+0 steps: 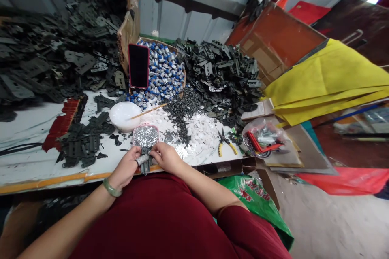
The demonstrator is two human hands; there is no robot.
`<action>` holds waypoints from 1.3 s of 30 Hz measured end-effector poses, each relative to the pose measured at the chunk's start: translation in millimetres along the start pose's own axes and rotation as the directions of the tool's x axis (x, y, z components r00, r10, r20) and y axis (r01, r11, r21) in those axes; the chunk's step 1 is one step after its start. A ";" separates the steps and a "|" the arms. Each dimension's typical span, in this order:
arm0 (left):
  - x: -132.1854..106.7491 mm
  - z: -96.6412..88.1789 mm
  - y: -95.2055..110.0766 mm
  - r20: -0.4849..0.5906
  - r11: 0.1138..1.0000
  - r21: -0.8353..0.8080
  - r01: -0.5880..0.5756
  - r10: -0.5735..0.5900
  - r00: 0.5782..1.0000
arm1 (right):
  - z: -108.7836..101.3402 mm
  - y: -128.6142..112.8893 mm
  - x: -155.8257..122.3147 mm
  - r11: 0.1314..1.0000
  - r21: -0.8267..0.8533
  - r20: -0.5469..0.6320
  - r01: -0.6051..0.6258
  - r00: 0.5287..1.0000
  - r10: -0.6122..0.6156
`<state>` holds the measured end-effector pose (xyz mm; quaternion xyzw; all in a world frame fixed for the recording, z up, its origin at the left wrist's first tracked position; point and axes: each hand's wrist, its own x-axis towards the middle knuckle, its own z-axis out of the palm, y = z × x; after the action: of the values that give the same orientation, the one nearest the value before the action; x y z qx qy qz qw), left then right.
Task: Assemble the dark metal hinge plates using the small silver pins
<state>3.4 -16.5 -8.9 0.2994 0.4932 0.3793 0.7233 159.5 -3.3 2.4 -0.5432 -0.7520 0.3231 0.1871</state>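
Note:
My left hand point(126, 166) and my right hand point(165, 157) meet at the table's near edge, both closed on a small dark plastic bracket point(145, 161) held between them. A taped fingertip of the left hand presses on the part. Just behind the hands stands a clear container of shiny metal bits point(146, 135). A green bangle point(111, 188) circles my left wrist.
Heaps of dark brackets point(223, 75) fill the table's back and left. A box of blue-and-white cylinders point(165, 71) holds a leaning phone point(139, 66). A white bowl point(124, 115), grey pellets point(182, 113), white caps point(203, 131), yellow pliers point(224, 142) and a bag with red tools point(263, 137) lie nearby.

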 end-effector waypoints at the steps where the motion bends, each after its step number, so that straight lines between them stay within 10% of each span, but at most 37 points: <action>1: -0.1 1.2 1.2 0.006 1.000 -0.004 0.021 -0.021 1.000 | -0.1 0.6 -0.9 1.000 -0.009 0.007 0.006 1.000 -0.006; 7: -2.1 5.1 2.3 0.036 0.996 0.018 0.083 -0.084 0.996 | -14.6 32.0 -4.4 0.988 -0.139 0.105 0.070 0.993 -0.056; 12: 2.3 3.2 -2.1 0.048 0.996 0.031 0.084 -0.085 0.995 | -28.0 68.5 -0.4 0.849 -0.514 -0.036 -0.119 0.992 0.118; 20: 6.7 2.4 3.7 0.088 0.998 -0.057 0.039 -0.034 0.996 | -2.9 33.7 12.2 0.999 -0.031 -0.054 -0.033 0.998 0.031; 39: 3.1 -3.8 -3.9 0.023 0.994 0.099 -0.035 0.033 0.999 | 5.1 -4.1 4.1 0.994 0.023 -0.060 -0.105 0.993 0.106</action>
<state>1.6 -15.7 -14.9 0.3476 0.4985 0.3635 0.7061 152.0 -1.7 1.3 -0.5899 -0.7130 0.3230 0.1982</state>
